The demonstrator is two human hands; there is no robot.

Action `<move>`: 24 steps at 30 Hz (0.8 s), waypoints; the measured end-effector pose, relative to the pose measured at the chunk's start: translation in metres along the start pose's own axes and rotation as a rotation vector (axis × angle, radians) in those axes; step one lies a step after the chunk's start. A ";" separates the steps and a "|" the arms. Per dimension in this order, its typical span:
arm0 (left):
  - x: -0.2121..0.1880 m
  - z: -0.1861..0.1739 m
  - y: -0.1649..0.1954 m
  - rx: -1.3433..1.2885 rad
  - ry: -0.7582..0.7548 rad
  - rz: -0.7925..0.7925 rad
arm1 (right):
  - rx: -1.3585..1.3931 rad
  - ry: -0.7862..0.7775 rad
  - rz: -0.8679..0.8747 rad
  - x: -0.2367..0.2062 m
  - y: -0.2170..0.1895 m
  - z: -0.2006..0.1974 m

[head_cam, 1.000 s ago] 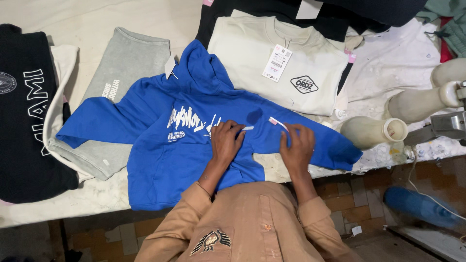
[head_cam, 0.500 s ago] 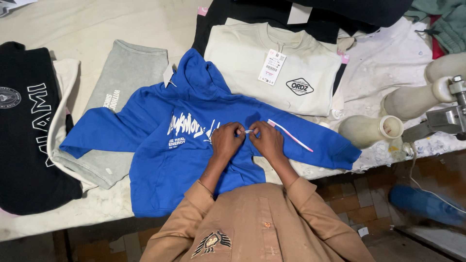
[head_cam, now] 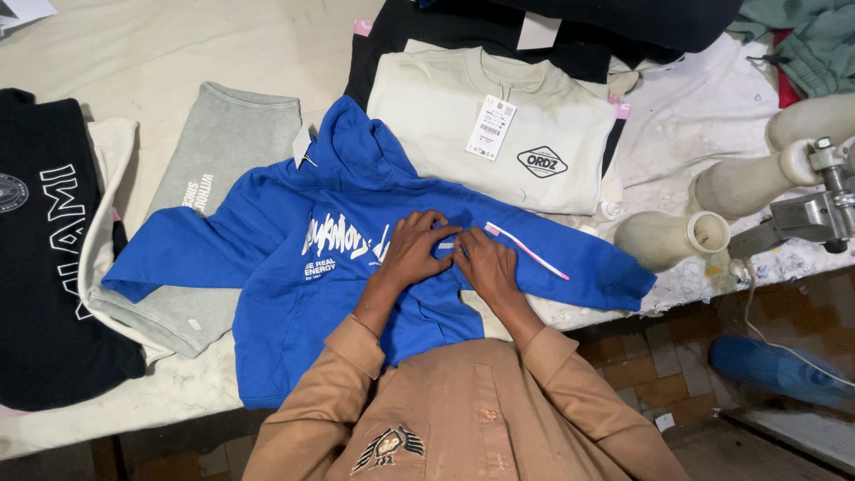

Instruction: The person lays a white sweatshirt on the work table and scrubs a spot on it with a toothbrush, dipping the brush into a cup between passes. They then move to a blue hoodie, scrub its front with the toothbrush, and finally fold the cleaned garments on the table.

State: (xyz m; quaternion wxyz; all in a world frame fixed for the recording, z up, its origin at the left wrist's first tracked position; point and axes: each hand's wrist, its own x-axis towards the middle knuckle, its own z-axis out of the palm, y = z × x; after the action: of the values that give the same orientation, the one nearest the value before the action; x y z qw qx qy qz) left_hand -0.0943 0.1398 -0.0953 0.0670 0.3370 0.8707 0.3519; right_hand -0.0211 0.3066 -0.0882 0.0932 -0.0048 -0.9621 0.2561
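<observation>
Blue hoodie (head_cam: 294,303) lies flat in the middle of the worktop (head_cam: 116,53), front side up, with white print on its chest. Its hood points away from the person and one sleeve reaches out to each side. The bottom part hangs over the near edge of the worktop.

The worktop is covered with a pale cloth that has stains and small paint spots on the right. Below it is a floor of brown tiles (head_cam: 659,356). A cream sweatshirt (head_cam: 499,134) with a paper tag lies just past the hoodie, and dark clothes lie behind that. A grey garment (head_cam: 223,151) sits partly under the hoodie's left sleeve. A black top (head_cam: 44,267) with white letters lies at the far left, cut off by the edge. Pale cone shapes (head_cam: 668,239) and a metal part (head_cam: 802,214) stand at the right.

Both hands rest close together on the hoodie's chest. The left hand (head_cam: 414,254) has its fingers curled and pinching the blue cloth. The right hand (head_cam: 485,267) does the same, touching the left. I cannot tell what the small white bit between them is. A thin pink and white toothbrush (head_cam: 525,249) lies on the hoodie just beside the right hand. A blue thing (head_cam: 775,365) on the floor is blurry.
</observation>
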 end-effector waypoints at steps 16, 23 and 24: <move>-0.005 0.008 -0.009 -0.041 0.021 0.024 | 0.085 -0.076 0.092 0.013 -0.002 -0.005; -0.005 0.002 -0.007 -0.036 0.019 0.025 | 0.167 -0.160 0.137 0.000 -0.001 -0.007; -0.005 0.001 -0.007 -0.033 0.016 0.026 | 0.243 -0.181 0.154 -0.010 0.001 -0.009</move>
State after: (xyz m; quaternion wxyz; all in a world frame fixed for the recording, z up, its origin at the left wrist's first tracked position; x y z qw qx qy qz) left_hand -0.0940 0.1336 -0.1016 0.0610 0.3443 0.8609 0.3696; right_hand -0.0095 0.3114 -0.0829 -0.0140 -0.0440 -0.9253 0.3763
